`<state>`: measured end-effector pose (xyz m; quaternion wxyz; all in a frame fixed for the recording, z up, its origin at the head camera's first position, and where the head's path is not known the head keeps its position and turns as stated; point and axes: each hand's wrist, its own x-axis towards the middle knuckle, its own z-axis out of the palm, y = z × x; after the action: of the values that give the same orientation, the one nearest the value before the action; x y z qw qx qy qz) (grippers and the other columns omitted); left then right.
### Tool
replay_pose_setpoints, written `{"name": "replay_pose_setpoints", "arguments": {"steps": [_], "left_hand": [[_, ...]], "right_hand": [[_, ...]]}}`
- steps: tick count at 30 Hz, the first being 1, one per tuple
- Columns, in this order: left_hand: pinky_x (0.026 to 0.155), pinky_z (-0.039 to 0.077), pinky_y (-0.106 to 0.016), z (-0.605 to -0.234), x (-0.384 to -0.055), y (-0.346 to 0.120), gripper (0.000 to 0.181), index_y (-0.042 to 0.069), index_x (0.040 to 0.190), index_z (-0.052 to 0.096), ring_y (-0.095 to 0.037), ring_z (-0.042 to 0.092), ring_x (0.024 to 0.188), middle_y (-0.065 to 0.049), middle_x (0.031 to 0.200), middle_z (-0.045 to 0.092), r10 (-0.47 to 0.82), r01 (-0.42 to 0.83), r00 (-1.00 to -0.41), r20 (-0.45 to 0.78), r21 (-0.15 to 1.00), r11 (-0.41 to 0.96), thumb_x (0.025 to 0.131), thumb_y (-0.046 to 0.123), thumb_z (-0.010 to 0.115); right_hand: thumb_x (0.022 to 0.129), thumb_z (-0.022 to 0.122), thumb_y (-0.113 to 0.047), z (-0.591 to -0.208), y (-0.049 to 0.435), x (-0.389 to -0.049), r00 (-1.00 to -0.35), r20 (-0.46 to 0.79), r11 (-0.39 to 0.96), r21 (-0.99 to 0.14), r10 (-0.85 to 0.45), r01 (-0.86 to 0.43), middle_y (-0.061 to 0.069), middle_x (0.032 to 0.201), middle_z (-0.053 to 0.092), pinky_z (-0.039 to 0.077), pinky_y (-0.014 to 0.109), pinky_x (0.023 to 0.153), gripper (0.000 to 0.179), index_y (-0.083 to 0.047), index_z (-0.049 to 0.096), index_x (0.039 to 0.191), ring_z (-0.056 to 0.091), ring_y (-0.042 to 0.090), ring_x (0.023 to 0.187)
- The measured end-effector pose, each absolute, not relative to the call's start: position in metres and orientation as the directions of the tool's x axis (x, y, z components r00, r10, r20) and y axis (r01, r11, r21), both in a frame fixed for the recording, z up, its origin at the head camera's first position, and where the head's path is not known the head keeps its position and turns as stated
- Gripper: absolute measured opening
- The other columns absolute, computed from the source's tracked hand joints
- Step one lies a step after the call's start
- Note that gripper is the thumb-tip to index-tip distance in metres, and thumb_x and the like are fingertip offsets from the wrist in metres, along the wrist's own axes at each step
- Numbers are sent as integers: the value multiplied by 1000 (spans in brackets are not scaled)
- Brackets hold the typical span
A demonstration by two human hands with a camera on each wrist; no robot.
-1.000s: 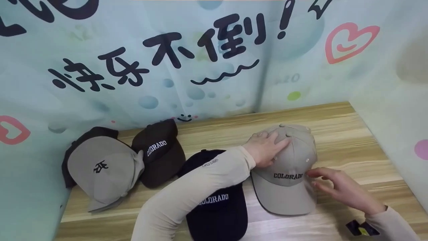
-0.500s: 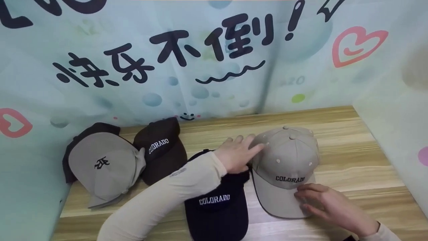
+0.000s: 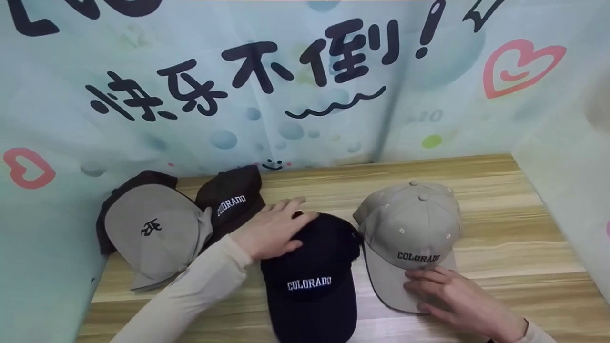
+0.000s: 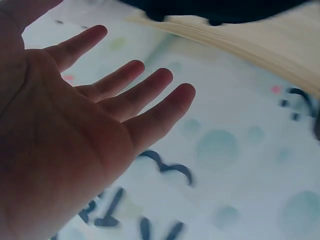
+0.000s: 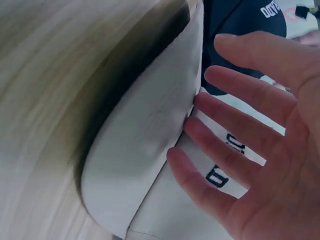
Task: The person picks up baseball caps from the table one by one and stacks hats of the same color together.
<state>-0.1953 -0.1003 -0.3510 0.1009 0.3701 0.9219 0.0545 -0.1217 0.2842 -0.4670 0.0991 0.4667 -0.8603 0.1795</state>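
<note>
A navy baseball cap (image 3: 310, 314) lettered COLORADO lies mid-table, brim toward me. My left hand (image 3: 274, 228) hovers at the upper left of its crown; in the left wrist view that hand (image 4: 100, 120) has its fingers spread and its palm bare. To the right sits a beige cap (image 3: 414, 224), also lettered COLORADO, with a second beige crown showing behind it. My right hand (image 3: 448, 290) is over its brim, fingers extended. The right wrist view has the fingertips of this hand (image 5: 250, 115) right at the line where brim (image 5: 145, 120) meets crown.
On the left, a grey cap (image 3: 147, 224) with a dark emblem overlaps a black one (image 3: 105, 238). Beside them is a dark brown COLORADO cap (image 3: 228, 195), partly behind my left hand. Printed fabric (image 3: 267, 62) walls the wooden table (image 3: 500, 214) at the back and sides.
My left hand has moved left off the beige cap to the navy cap's crown. My right hand has shifted from the beige cap's side onto its brim. The view has drifted slightly.
</note>
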Motion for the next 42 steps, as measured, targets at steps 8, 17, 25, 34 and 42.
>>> {"name": "replay_pose_setpoints", "arguments": {"steps": [8,17,25,34,42], "left_hand": [[94,31,-71,-368,-183,-183,67,8,145,38,-52,35,127,-30,148,24,543,511,-837,-70,255,821,87,18,71],[93,25,-75,-383,-194,-274,69,7,148,28,-64,29,122,-37,146,17,262,214,-946,-189,243,946,91,20,64],[90,31,-71,-397,-187,-319,51,-5,130,42,-63,32,115,-41,131,27,233,152,-947,-220,332,931,92,22,64],[81,35,-72,-407,-166,-314,89,3,132,38,-57,29,112,-35,127,27,269,210,-949,-163,305,929,67,40,87],[79,30,-80,-422,-162,-310,107,11,148,22,-63,14,125,-36,142,14,251,216,-955,-156,211,953,64,25,88]], "right_hand": [[71,81,-13,-472,303,-123,-596,348,525,-283,-724,-803,6,120,62,22,10,103,45,-10,69,114,60,24,105],[70,85,-15,-478,328,-115,-721,297,639,-334,-626,-693,2,115,63,31,7,95,43,-12,70,110,60,19,102],[76,81,-13,-477,335,-114,-794,225,686,-406,-565,-603,2,118,61,29,5,93,36,-10,69,110,58,15,107],[80,79,-15,-476,336,-115,-823,170,704,-442,-543,-556,0,118,59,28,4,93,32,-11,68,110,57,12,106],[80,79,-16,-477,336,-114,-828,143,718,-435,-541,-544,0,119,59,32,6,92,34,-10,67,112,58,14,105]]}}
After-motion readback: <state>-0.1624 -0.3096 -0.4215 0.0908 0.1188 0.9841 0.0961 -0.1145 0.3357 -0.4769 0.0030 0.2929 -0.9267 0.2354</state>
